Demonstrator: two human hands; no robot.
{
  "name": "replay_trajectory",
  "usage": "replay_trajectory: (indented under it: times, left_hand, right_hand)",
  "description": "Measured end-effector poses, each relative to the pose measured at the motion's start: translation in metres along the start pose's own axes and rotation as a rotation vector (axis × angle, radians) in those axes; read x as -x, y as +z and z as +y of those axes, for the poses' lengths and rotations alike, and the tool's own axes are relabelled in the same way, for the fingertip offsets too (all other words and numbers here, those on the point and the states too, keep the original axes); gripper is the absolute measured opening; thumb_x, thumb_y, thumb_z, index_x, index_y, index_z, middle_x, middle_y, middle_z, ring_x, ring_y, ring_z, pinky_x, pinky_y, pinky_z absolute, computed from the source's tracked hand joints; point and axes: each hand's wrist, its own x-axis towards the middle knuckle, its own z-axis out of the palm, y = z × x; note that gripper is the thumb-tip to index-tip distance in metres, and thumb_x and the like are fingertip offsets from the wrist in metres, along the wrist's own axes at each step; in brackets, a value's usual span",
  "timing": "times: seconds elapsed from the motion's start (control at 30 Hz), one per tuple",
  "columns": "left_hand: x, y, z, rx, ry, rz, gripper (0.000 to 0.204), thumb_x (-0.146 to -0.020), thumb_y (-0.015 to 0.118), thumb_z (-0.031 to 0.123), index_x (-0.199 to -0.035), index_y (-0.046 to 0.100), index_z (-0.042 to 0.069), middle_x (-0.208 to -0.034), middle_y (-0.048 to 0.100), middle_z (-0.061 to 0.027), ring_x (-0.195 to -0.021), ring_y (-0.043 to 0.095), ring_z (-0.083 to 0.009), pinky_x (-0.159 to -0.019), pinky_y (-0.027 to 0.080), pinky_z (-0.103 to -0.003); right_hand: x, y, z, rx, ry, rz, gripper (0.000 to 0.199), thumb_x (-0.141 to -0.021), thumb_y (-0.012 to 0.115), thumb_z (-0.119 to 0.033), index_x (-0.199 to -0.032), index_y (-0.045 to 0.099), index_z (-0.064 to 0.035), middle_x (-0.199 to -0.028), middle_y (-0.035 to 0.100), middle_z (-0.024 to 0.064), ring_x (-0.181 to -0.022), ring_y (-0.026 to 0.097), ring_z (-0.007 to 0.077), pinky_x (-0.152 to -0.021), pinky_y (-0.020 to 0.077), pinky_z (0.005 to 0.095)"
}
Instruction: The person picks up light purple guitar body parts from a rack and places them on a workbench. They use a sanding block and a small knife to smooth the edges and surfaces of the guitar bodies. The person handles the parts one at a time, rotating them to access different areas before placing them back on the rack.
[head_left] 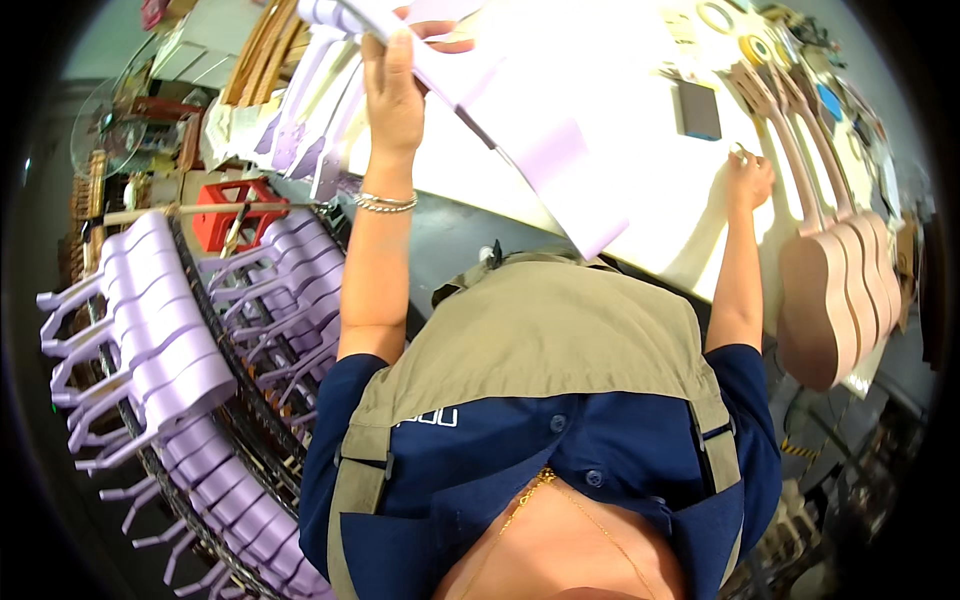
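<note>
My left hand [398,85] is closed round the neck of a lilac-painted ukulele or small guitar [565,180]. It is tilted over the bench, headstock at the upper left, body slanting down towards my apron, with a dark strip along its edge. My right hand [750,182] rests on the bench to the right, fingers curled together; a small light thing shows at the fingertips, too small to name. Just beyond it lies a dark block [698,110] with a blue-grey end.
The bench [640,60] is white and brightly lit. Several unpainted guitar bodies with necks [825,300] stand at the right. Rolls of tape [755,48] lie at the far right. On the left, racks hold several lilac instruments [165,320], beside a red stool [235,210].
</note>
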Motion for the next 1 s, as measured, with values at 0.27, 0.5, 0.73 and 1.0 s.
replay_trajectory:
  times: [0.27,0.5,0.73,1.0]
  left_hand:
    - [0.007,0.007,0.01,-0.063,0.002,0.084,0.049,-0.093,0.035,0.031,-0.127,0.027,-0.004,-0.105,0.054,-0.0222,-0.086,0.063,-0.034,-0.078,0.052,-0.041]
    - [0.008,-0.011,0.008,-0.346,0.153,0.117,0.048,-0.093,0.042,0.018,-0.134,0.025,-0.001,-0.115,0.049,-0.0204,-0.09,0.061,-0.0248,-0.082,0.05,-0.035]
    - [0.019,0.014,0.035,-0.629,0.398,0.032,0.036,-0.086,0.05,0.006,-0.122,0.054,0.011,-0.122,0.033,-0.012,-0.097,0.035,-0.0164,-0.077,0.039,-0.024]
    - [0.035,0.028,0.067,-0.609,0.259,-0.071,0.03,-0.073,0.074,0.028,-0.101,0.069,0.018,-0.129,0.023,-0.0094,-0.105,0.037,-0.0203,-0.09,0.04,-0.031]
  right_hand:
    - [0.003,-0.014,-0.013,-0.764,0.114,-0.001,0.016,-0.083,0.06,-0.018,-0.091,0.063,-0.004,-0.093,0.061,0.0057,-0.076,0.063,0.0193,-0.065,0.0513,0.0308]
    - [0.018,-0.135,-0.119,-1.678,0.014,-0.152,0.014,-0.086,0.058,-0.008,-0.092,0.058,0.0049,-0.082,0.062,0.0094,-0.071,0.063,0.0154,-0.068,0.0525,0.0259]
    - [0.038,-0.234,-0.185,-1.833,-0.555,-0.467,0.009,-0.084,0.06,-0.006,-0.09,0.061,0.0007,-0.083,0.061,0.0048,-0.072,0.06,0.0115,-0.064,0.0487,0.0218]
    - [0.045,-0.287,-0.217,-1.616,-0.978,-0.302,0.008,-0.076,0.063,-0.002,-0.084,0.062,-0.0005,-0.082,0.058,0.0056,-0.069,0.054,0.012,-0.06,0.0442,0.0231]
